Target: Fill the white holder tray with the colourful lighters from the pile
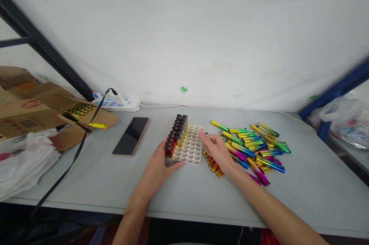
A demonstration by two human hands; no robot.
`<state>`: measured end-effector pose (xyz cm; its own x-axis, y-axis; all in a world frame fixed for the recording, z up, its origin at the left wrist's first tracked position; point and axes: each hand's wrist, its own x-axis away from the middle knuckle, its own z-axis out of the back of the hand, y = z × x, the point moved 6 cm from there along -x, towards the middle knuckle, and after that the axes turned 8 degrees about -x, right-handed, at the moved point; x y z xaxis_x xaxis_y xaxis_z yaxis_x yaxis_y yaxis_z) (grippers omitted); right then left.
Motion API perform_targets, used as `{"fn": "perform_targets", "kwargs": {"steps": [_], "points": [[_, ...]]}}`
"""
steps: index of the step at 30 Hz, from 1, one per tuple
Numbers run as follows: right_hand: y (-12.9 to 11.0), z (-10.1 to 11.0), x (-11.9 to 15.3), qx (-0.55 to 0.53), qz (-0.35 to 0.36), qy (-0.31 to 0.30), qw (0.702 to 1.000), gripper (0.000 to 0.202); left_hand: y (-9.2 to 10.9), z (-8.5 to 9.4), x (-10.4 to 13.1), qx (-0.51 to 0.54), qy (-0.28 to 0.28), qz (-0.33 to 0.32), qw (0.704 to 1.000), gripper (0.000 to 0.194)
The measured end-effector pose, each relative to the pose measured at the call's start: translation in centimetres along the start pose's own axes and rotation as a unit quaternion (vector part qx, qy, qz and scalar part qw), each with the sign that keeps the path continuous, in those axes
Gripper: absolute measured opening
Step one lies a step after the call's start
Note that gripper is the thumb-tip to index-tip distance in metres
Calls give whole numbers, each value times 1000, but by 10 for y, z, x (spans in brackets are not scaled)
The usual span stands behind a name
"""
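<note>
holding to the middle of the grey table (109,187): one pale tray (190,147), round-holed, upright black-capped tubes (179,126) filling rows along its 9 o'clock side, reddish bodies outermost, yellowish ones inward. at its 7 o'clock corner, one left hand (155,168), thumb spread away from the fingers and lying at the near edge, the rest along the side, fingertips partly hidden. at its 2 o'clock edge, one right hand (217,149), thumb and forefinger drawn close together; a small dark bit (206,134) shows there, and whether it is pinched cannot be told. just beneath that hand, at 4 o'clock, a few orange-gold tubes (213,166), side by side. at 3 o'clock, a loose heap of metallic tubes (253,147), lying flat and crossed, in yellow, green, blue and magenta. at 9 o'clock, one dark-screened phone (131,136). at 10 o'clock, one white power strip (123,103) against the white wall (184,37). farther toward 9 o'clock, cardboard boxes (31,116), one black cord (82,143) and a white plastic bag (24,168). between 2 and 3 o'clock, at the far side, clear plastic bags (346,116).
</note>
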<state>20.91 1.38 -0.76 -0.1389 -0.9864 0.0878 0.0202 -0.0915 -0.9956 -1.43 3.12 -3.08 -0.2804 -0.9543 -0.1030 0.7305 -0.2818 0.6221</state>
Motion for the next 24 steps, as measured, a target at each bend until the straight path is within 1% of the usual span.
{"fn": "perform_targets", "kwargs": {"steps": [3,7,12,16,18,20,22,24], "points": [[2,1,1,37,-7,22,999,71,1,1,0,-1,3,-2,1000,85],[5,2,1,44,-4,36,998,59,-1,0,0,-4,7,-3,1000,85],[7,2,0,32,-15,28,999,47,-1,-1,-1,-4,8,-5,1000,86],[5,3,0,39,-12,30,999,48,-2,-1,-1,-6,13,-10,1000,85],[3,2,0,52,5,27,998,54,-1,-1,-1,-3,13,-15,1000,85],[1,0,0,56,35,17,998,56,0,-1,-1,2,13,-21,1000,86],[-3,-3,1,49,71,-7,996,53,1,-1,-1,6,11,-24,1000,86],[-7,-8,2,54,103,-43,992,45,0,-1,-1,7,13,-24,1000,85]]}}
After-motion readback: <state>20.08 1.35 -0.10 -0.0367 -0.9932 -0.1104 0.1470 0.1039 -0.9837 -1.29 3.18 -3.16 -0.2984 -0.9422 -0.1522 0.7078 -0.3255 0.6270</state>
